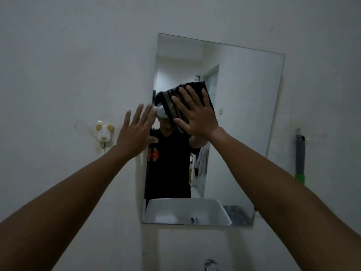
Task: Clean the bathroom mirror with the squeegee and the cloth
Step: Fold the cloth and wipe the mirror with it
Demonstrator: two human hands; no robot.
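A frameless rectangular mirror (244, 114) hangs on the white wall. My right hand (195, 114) lies flat, fingers spread, pressing a dark striped cloth (197, 88) against the glass in the mirror's left half, at mid height. My left hand (134, 132) is open with fingers apart, resting at the mirror's left edge, partly on the wall. The squeegee (299, 157), grey with a green handle section, hangs on the wall to the right of the mirror, away from both hands.
A small animal-shaped hook (104, 133) is stuck to the wall left of the mirror. A chrome tap (210, 264) shows at the bottom edge, below the mirror. The glass reflects a white basin, a doorway and a person in a black shirt.
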